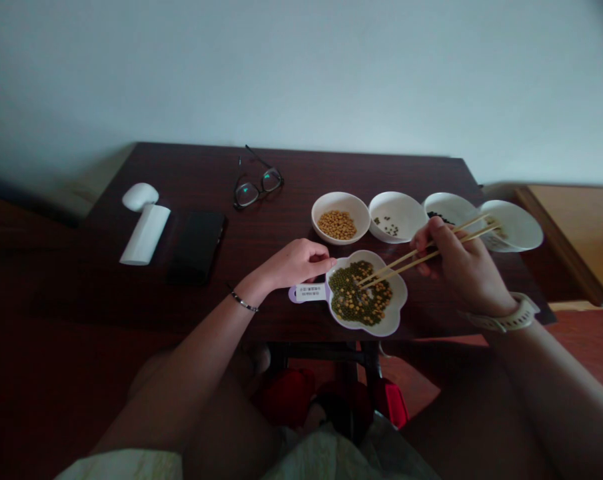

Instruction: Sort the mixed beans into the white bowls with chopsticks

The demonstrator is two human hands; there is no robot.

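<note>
"What was the left hand [304,260] doing?"

"Its thumb and curled fingers were closed on the rim of the dish [400,298], at the far left, just above the handle [311,293]."

"And where was that dish?"

"On the table [196,180], near the front edge, handle pointing left. It was white and flower-shaped, and mixed green and yellow beans [354,307] covered most of its bottom, leaving a bare strip along the right."

"The right hand [456,257]?"

"Wrapped around a pair of chopsticks [394,265]. The tips were down among the mixed beans, and the back ends stuck out to the right, past the hand."

"Had the tips pinched a bean?"

"I couldn't tell; that was too small to make out."

"What stood behind the dish?"

"Four white bowls in a row. The leftmost bowl [324,230] held plenty of yellow beans, the second bowl [404,213] a few small dark ones, the third bowl [451,203] some black ones, partly hidden by the right hand. What lay in the rightmost bowl [524,227] was too blurred to name."

"And over to the left?"

"Glasses [248,194] lay toward the back. A flat black box [196,247] sat nearer the front, with a white block [145,235] just beside it."
</note>
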